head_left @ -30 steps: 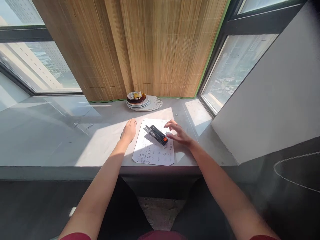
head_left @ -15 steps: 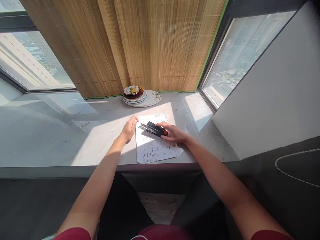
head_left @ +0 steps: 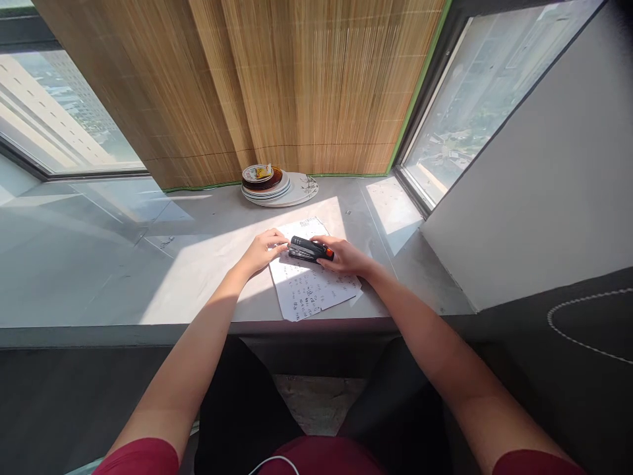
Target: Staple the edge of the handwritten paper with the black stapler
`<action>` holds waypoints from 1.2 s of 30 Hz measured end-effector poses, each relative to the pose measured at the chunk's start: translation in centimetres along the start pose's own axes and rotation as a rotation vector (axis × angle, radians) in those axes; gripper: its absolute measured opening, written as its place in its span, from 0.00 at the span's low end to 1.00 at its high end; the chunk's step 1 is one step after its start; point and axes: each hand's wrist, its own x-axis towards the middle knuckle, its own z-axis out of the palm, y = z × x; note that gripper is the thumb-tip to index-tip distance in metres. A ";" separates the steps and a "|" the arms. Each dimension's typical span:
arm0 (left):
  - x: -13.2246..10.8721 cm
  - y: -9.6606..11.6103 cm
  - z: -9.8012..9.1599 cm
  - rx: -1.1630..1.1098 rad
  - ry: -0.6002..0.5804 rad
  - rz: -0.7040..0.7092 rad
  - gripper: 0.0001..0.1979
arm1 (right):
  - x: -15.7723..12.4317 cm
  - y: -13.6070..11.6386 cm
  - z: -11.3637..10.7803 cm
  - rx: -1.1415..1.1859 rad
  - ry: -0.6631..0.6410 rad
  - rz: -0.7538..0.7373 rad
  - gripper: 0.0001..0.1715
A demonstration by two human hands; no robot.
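Note:
My right hand (head_left: pixel 346 256) grips a black stapler (head_left: pixel 307 249) with an orange-red part near its rear end, thumb below and fingers above. The stapler's nose points left, over the upper part of a handwritten paper sheet (head_left: pixel 316 290). My left hand (head_left: pixel 264 252) reaches to that nose from the left, thumb and fingers pinched together at its front end. Their tips hide the very front of the stapler, so its metal rail cannot be made out there. The sheet lies tilted on the ledge, its left edge beside my left hand.
A stack of plates (head_left: pixel 267 188) with a small yellow packet (head_left: pixel 263 171) on top stands at the back of the grey ledge (head_left: pixel 208 277). Behind it hangs a bamboo blind (head_left: pixel 277 86), with windows at both sides. The ledge's front edge runs above my knees.
My left hand has moved right from the paper's edge to the stapler's nose, covering where a silver rail stuck out. The sheet has turned slightly, its lower end shifting right.

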 end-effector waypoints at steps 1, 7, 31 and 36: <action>0.0 0.0 0.0 -0.018 -0.014 -0.010 0.16 | 0.0 -0.1 0.0 -0.004 -0.005 0.000 0.31; 0.1 0.6 -0.3 -0.061 -0.031 -0.041 0.18 | 0.0 -0.2 -0.2 -0.006 -0.016 -0.018 0.29; -0.7 0.6 -0.6 -0.073 0.180 -0.025 0.15 | 0.1 0.2 -0.6 -0.006 0.022 0.017 0.28; -0.7 0.2 -0.4 -0.100 0.324 -0.103 0.14 | 0.0 0.5 -0.5 0.001 0.034 0.006 0.29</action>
